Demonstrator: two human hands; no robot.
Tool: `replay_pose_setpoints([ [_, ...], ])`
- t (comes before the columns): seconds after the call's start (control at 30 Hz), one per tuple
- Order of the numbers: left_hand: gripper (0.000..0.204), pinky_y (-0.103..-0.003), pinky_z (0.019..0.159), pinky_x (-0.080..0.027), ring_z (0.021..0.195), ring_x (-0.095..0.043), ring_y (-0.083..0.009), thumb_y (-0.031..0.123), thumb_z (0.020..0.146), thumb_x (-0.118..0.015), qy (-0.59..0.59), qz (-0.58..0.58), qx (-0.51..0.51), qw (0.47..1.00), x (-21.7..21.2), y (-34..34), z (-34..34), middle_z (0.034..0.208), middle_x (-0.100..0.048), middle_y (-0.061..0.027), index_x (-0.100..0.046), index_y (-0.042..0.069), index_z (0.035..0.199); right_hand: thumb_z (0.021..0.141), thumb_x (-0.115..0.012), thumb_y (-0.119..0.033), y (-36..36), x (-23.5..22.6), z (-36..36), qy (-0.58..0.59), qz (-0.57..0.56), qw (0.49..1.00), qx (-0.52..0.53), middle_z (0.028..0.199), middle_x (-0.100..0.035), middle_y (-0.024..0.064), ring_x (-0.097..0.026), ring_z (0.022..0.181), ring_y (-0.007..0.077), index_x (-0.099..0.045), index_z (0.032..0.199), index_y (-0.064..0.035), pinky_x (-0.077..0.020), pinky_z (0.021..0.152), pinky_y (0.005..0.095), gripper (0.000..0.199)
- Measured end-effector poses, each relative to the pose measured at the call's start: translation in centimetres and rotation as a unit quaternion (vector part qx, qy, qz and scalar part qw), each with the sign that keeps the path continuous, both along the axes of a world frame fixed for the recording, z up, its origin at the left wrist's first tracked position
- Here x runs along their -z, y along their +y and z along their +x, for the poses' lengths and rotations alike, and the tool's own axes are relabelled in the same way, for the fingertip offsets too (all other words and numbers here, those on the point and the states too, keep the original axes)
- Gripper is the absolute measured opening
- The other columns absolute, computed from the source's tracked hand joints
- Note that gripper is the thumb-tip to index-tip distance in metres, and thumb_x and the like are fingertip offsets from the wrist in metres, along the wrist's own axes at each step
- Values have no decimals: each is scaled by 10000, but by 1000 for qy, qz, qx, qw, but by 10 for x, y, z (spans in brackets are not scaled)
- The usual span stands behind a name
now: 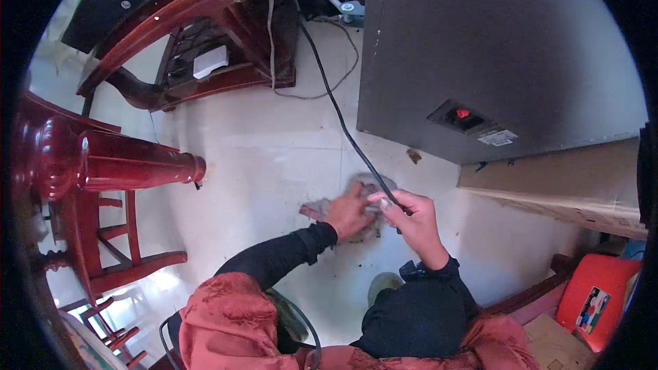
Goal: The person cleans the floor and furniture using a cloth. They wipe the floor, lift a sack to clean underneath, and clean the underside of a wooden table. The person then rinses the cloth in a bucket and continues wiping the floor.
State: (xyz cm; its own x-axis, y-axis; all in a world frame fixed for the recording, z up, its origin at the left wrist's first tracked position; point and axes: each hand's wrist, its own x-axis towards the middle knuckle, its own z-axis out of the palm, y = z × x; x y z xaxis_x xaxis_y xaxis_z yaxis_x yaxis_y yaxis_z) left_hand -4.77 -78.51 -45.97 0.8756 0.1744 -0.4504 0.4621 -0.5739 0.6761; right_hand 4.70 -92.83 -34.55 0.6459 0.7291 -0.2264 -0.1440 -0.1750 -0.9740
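My left hand (348, 213) presses flat on a grey, dirty rag (367, 186) lying on the pale tiled floor (274, 157). My right hand (410, 216) is closed on a black cable (343, 123), lifting it just above the rag. The cable runs up and away toward the dark wooden furniture at the top. Both forearms wear black sleeves, with a reddish patterned garment over my knees at the bottom.
A large dark grey cabinet (493, 55) with a red switch stands right of the cable. Cardboard (569, 185) leans beside it. Red wooden chairs (103, 164) stand at the left; a wooden stand (205, 48) sits at the top. A red box (596, 294) lies lower right.
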Motion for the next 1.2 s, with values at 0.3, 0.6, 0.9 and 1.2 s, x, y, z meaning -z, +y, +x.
replay_pose_setpoints([
  [0.3,514,-359,927,-484,1014,-605,-296,147,672,-752,-185,57,-133,972,-15,121,-23,1033,-608,-119,-712,127,1184,968,-625,-169,-22,-3,-6,-9,-7,1000,13,702,-550,-52,-465,632,37,-736,1071,-48,-386,572,222,193],
  [0.6,489,-386,995,-475,1152,-592,-332,279,733,-722,-156,197,-224,942,53,186,-16,1248,-596,-130,-691,229,1218,972,-595,-173,-2,2,10,14,-19,1000,14,701,-553,-29,-498,632,42,-723,1065,3,-418,597,214,237],
  [0.9,544,-425,870,-544,1070,-633,-310,369,709,-701,-52,43,31,997,38,47,-101,1305,-575,-97,-667,299,1247,982,-604,-175,37,23,14,64,44,996,34,711,-523,-50,-466,644,43,-706,1085,3,-389,610,208,230],
  [1.2,468,-378,893,-516,1009,-626,-295,223,740,-715,-66,-80,-129,986,6,21,-175,1130,-583,-91,-688,236,1208,963,-571,-141,158,35,-20,93,70,982,-148,792,-524,-19,-473,735,62,-653,1193,12,-430,713,231,288],
])
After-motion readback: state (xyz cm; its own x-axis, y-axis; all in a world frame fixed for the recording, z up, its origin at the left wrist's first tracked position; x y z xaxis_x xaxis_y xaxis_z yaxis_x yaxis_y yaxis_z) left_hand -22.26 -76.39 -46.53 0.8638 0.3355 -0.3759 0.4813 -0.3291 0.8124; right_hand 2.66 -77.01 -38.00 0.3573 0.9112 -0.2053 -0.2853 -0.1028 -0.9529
